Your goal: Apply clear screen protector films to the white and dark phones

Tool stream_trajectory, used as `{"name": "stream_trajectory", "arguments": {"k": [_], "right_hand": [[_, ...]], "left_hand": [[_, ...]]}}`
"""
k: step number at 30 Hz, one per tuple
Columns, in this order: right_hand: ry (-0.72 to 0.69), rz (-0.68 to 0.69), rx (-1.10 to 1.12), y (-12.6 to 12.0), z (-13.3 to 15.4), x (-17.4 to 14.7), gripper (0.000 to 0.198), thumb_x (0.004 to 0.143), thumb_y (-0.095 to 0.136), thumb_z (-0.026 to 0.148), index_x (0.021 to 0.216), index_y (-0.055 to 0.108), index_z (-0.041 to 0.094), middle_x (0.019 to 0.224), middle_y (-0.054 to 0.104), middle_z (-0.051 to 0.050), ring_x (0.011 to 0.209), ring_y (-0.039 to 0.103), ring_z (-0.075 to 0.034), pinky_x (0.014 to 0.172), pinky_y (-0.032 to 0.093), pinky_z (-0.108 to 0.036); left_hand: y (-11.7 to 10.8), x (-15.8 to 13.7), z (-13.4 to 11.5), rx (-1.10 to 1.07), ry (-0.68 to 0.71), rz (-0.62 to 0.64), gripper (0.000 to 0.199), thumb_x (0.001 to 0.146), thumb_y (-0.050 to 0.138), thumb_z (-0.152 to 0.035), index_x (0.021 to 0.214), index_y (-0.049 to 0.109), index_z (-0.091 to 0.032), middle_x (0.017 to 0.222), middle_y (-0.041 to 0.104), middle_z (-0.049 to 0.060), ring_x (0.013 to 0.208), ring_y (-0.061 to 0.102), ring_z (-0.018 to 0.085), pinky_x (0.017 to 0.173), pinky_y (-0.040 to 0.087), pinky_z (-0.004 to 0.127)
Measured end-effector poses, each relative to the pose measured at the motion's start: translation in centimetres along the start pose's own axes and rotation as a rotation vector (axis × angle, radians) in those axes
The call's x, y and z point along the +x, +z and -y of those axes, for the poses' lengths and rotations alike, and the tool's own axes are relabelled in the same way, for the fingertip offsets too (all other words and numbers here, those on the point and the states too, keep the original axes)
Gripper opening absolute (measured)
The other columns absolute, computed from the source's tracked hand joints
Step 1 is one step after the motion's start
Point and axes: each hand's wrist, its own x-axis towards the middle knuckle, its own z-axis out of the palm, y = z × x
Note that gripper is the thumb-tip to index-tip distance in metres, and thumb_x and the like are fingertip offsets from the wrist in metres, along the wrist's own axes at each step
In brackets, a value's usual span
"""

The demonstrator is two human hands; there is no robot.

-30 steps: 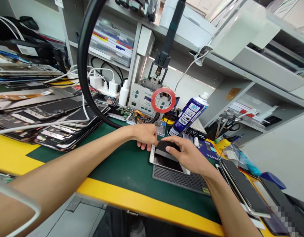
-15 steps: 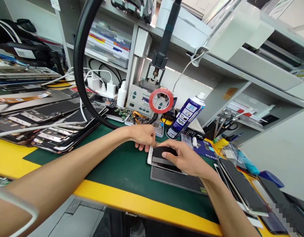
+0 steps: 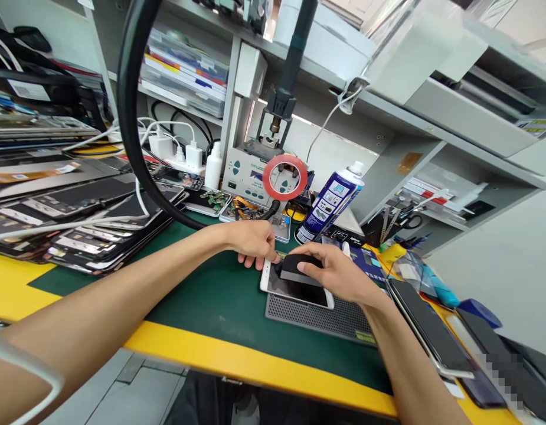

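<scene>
A white-framed smartphone (image 3: pixel 294 293) lies screen up on a grey perforated pad (image 3: pixel 308 316), its left end reaching past the pad. At its upper left corner, my left hand (image 3: pixel 255 242) is closed, thumb and fingers curled at the phone's edge. My right hand (image 3: pixel 334 268) grips a black block with a grey lower edge (image 3: pixel 297 271), thumb on the near side and fingers over the far side. The block stands on or just above the screen; I cannot tell if it touches. The right fingertips are partly hidden behind it.
A blue spray can (image 3: pixel 330 203) stands behind my right hand. Stacked phone screens and parts (image 3: pixel 91 218) fill the left side; more phones (image 3: pixel 432 324) lie right. A red tape ring (image 3: pixel 284 177) sits before a grey machine (image 3: pixel 248 177). A black hose (image 3: pixel 126 118) arches over the left.
My right hand and the block have shifted toward the phone's far edge, uncovering the near part of the screen. My left hand keeps its place at the corner. The view has shifted slightly.
</scene>
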Motion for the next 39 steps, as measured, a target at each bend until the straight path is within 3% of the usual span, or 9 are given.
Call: {"name": "stream_trajectory", "arguments": {"k": [17,21,25,31,39], "right_hand": [[0.054,0.063,-0.079,0.5,1.6,-1.4,0.019,0.092,0.054,0.026,0.108,0.064,0.023,0.096,0.069,-0.002,0.078,0.06,-0.018,0.064,0.043,-0.027],[0.041,0.081,0.012,0.4,1.5,-1.6,0.018,0.092,0.054,0.027,0.107,0.064,0.023,0.098,0.069,-0.002,0.082,0.062,-0.018,0.069,0.045,-0.029],[0.067,-0.007,0.145,0.4,0.5,-1.2,0.017,0.093,0.054,0.03,0.106,0.061,0.021,0.095,0.068,-0.003,0.087,0.063,-0.02,0.073,0.048,-0.031],[0.119,-0.046,0.003,0.8,0.2,-0.6,0.015,0.091,0.055,0.031,0.1,0.062,0.022,0.086,0.065,-0.002,0.083,0.062,-0.02,0.073,0.046,-0.032],[0.223,-0.072,-0.055,2.3,1.7,-0.7,0.014,0.09,0.054,0.031,0.098,0.058,0.02,0.083,0.063,-0.002,0.07,0.056,-0.017,0.059,0.04,-0.028]], "left_hand": [[0.1,0.1,-0.1,-0.014,-0.03,-0.007,0.023,0.075,0.064,-0.039,0.075,0.059,-0.017,0.069,0.07,0.004,0.048,0.057,0.012,0.038,0.042,0.02],[0.1,0.0,-0.2,-0.003,-0.035,-0.01,0.022,0.075,0.064,-0.039,0.074,0.059,-0.017,0.068,0.07,0.004,0.049,0.057,0.012,0.039,0.043,0.021],[0.2,0.0,-0.2,0.013,-0.027,-0.017,0.023,0.075,0.064,-0.039,0.073,0.059,-0.017,0.068,0.07,0.004,0.05,0.058,0.013,0.039,0.043,0.021],[0.0,0.1,0.1,0.026,-0.005,0.001,0.026,0.076,0.063,-0.041,0.071,0.061,-0.016,0.07,0.072,0.005,0.05,0.059,0.014,0.04,0.046,0.022],[0.0,0.2,0.2,0.011,-0.016,-0.001,0.021,0.076,0.063,-0.036,0.072,0.063,-0.015,0.068,0.072,0.006,0.049,0.059,0.013,0.041,0.048,0.023]]}}
